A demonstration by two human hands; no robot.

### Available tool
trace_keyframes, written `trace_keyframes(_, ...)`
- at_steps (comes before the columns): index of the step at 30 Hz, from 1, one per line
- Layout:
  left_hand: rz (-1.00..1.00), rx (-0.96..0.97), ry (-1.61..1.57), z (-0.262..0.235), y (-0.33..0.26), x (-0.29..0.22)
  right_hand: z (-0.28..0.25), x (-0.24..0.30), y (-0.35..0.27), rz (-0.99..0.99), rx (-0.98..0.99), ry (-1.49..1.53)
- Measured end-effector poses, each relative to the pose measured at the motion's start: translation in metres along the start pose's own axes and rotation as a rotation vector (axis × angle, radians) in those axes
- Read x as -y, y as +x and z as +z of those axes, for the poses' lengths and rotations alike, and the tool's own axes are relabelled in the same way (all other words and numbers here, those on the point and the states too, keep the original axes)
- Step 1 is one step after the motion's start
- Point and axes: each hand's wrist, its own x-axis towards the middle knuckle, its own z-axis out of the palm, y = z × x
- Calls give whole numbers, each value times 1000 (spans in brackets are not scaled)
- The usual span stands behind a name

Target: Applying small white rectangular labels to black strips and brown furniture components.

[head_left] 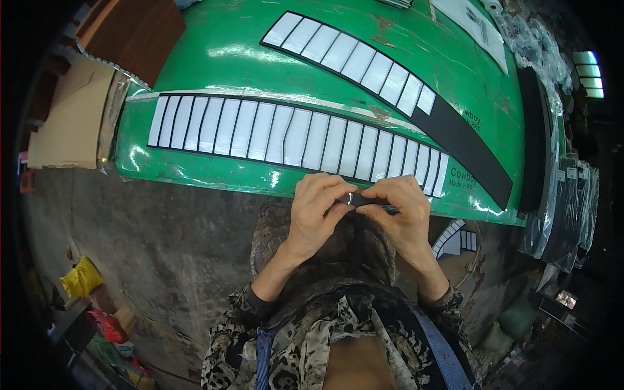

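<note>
Just in front of the table's near edge, my left hand (312,214) and my right hand (404,211) meet, fingers pinched together. Between their fingertips is a small dark strip (367,201) with a bit of white at its left end; the fingers cover much of it. Behind my hands, a long black strip bearing a row of white rectangular pieces (261,130) lies along the green table (214,58). A second black strip (465,136) slants across the far right, with white rectangles on its upper part and a bare lower part.
A brown box (133,39) and a cardboard panel (68,117) stand at the left. Plastic-wrapped dark panels (565,208) hang off the table's right end. Below the right edge is a round container (458,250) holding white-and-black pieces. A yellow bag (82,277) lies on the floor.
</note>
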Motion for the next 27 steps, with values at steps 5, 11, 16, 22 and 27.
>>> trace_keyframes(5, -4, 5, 1, -1, 0, -1, 2, 0, 0, 4, -8, 7)
trace_keyframes(11, -5, 33, 45, -2, 1, -4, 5, -9, -6, 29, 3, 64)
trace_keyframes(16, -27, 62, 66, -4, 2, -4, 0, -6, -11, 66, -30, 128)
trace_keyframes(22, 129, 68, 192, -5, 6, -6, -1, -17, -28, -133, -131, -108)
trace_keyframes(27, 422, 66, 503, -3, 7, -9, 11, -15, -37, -229, -244, -214)
